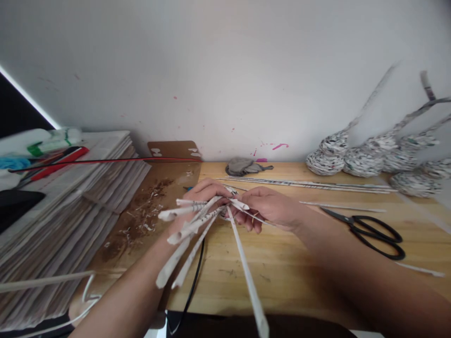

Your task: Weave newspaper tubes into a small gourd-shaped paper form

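A bundle of rolled newspaper tubes (pixel 192 228) fans out toward me over the wooden table, with one longer tube (pixel 245 267) hanging down at the front. My left hand (pixel 207 191) grips the bundle from its left, fingers curled around where the tubes meet. On the other side my right hand (pixel 268 206) pinches paper tubes at the same meeting point, its fingertips bent under and close to the left hand. The woven centre is mostly hidden between both hands. Black-handled scissors (pixel 375 232) lie beside my right forearm.
Woven newspaper gourd shapes (pixel 326 157) stand at the back right. Loose paper tubes (pixel 310 184) and a grey cloth (pixel 246 166) lie near the wall. A tall newspaper stack (pixel 102 188) fills the left, beside a scrap-strewn brown board (pixel 141 220). A black cable (pixel 197 272) crosses the table's front edge.
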Available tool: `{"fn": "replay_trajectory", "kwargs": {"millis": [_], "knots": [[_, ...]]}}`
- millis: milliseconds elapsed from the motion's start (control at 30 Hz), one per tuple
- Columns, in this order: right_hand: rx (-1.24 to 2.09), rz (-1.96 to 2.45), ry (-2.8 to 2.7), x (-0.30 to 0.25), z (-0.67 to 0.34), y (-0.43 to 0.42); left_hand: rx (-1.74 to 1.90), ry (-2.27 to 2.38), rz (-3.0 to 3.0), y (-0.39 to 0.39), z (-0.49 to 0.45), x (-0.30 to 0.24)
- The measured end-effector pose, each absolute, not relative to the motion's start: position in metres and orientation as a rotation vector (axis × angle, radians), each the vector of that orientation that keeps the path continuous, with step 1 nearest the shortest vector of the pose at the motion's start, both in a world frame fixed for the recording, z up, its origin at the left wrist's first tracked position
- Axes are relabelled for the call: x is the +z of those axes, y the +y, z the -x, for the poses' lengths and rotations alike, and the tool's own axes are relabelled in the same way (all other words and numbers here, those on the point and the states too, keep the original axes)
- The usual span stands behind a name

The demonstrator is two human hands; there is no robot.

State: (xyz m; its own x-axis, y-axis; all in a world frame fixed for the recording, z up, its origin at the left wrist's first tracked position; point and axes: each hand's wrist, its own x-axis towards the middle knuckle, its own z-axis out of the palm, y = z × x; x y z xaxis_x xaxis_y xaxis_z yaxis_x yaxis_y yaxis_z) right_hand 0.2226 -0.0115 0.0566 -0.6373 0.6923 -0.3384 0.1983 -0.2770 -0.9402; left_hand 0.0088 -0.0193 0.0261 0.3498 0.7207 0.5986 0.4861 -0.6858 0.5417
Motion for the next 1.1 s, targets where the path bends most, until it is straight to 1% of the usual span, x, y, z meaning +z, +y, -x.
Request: {"fn": "replay_trajectory", "kwargs": {"millis": [100,233,400,533,600,733,800,967,1100], "knots": [[2.128,1.054,-1.443,0.052,-0.225,-0.008,1.325,1.036,-2.391,-0.018,-0.009,0.025],[2.207,1.034,-1.268,0.05,-0.225,-0.007,1.342,0.968,-2.484,-0.022,-0.007,0.027],[2.226,0.944,-1.309,0.046,-0.225,-0.003,1.297,0.938,-2.625,-0.031,-0.006,0.034],[2.192,1.007,-1.364,0.045,-0.229,-0.001,1.334,0.944,-2.648,-0.031,-0.008,0.034],[2.04,1.103,-1.48,0.048,-0.233,0.0,1.399,1.027,-2.563,-0.028,-0.008,0.033],[1.362,1.327,-1.762,0.058,-0.243,0.004,1.406,1.074,-2.366,-0.018,-0.005,0.031],[1.148,1.354,-1.769,0.059,-0.247,0.006,1.352,1.032,-2.328,-0.015,-0.004,0.03],[0.995,1.274,-1.773,0.063,-0.246,0.001,1.292,1.065,-2.191,-0.013,-0.001,0.024],[0.868,1.23,-1.989,0.076,-0.243,-0.014,1.249,1.122,-2.023,-0.013,0.0,0.019]]}}
